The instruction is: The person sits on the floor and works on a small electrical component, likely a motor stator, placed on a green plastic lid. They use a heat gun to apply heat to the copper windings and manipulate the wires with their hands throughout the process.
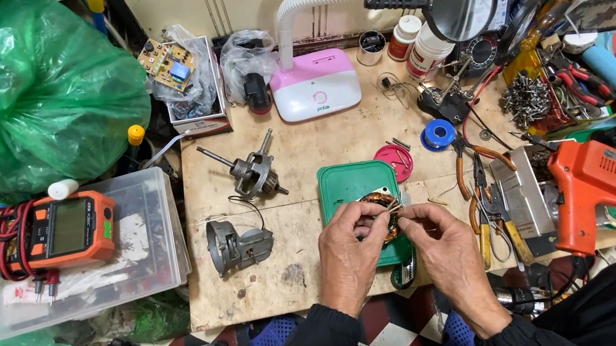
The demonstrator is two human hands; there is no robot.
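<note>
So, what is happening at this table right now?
A person sits at a cluttered wooden workbench. Both hands meet over a copper motor winding lying on a green tray: the left hand and the right hand pinch its thin wires. A rotor with shaft and a grey motor housing lie to the left. An orange multimeter and an orange soldering gun lie untouched.

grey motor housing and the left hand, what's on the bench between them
Nothing lies there. In the head view the wooden bench is bare between the grey motor housing and the left hand, apart from stains; the housing's thin wire curls above it.
</note>
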